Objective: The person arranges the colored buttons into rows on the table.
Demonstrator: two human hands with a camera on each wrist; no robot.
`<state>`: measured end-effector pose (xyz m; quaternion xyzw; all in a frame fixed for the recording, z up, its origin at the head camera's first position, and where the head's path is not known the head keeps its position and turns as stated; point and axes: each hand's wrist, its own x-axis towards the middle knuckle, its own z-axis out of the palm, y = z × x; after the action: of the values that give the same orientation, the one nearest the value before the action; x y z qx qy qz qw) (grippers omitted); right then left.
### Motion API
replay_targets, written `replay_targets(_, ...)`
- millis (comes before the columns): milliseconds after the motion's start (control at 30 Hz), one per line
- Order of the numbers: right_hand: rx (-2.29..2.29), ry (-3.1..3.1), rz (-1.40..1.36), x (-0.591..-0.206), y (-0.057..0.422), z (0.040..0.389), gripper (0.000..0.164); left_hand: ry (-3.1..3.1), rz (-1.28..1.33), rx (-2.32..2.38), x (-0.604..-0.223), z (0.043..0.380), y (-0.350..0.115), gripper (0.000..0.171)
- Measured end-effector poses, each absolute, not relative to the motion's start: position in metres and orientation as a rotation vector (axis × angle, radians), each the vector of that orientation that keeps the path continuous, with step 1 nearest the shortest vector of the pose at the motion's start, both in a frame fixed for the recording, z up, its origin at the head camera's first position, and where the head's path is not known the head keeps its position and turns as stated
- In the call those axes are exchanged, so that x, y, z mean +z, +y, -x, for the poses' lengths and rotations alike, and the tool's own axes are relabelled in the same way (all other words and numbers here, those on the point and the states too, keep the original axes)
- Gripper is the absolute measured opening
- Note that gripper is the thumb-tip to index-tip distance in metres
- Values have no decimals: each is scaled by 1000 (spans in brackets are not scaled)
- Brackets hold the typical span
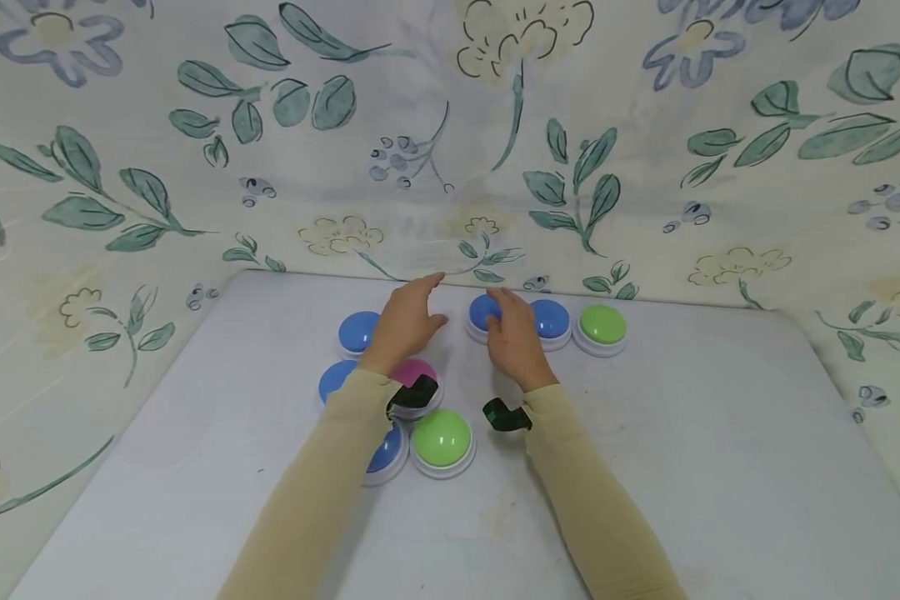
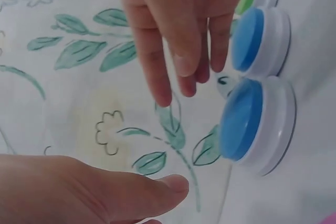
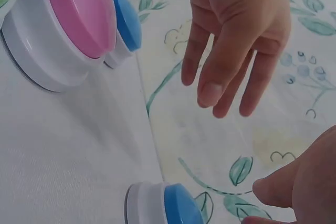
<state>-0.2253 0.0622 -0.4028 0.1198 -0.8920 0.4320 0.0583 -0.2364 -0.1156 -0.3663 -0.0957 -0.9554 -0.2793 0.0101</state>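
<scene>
My left hand (image 1: 405, 327) is held in the air near a blue dome button (image 1: 357, 331) and a pink dome button (image 1: 414, 379), its fingers extended and holding nothing. My right hand (image 1: 516, 342) hovers over a blue dome button (image 1: 482, 312) at the back of the table and partly hides it. In the right wrist view, a gap shows between the right thumb (image 3: 283, 184) and a blue button (image 3: 181, 205). To the right of this hand stand another blue button (image 1: 551, 319) and a green button (image 1: 603, 325).
On the left, another blue button (image 1: 335, 379), a partly hidden blue button (image 1: 386, 450) and a green button (image 1: 442, 438) stand close together on the white table (image 1: 690, 467). A floral cloth (image 1: 435, 75) rises behind the table's back edge. Both wrists carry black straps.
</scene>
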Motion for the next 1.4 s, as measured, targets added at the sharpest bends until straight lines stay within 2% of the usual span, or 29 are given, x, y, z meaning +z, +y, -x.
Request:
replay_targets(533,1505,-2663,-445,-399,46,215,44,-2933,189,-905,-350,214,-157,70)
replay_targets(867,1586,-2652,-534,-393,35,209,46,-2864,94,-977,-348,201,-180,67)
replay_targets(1400,1523,-2807,-562,-380,10,220,52,-2829,-30,-1044,-349,195,-209,70)
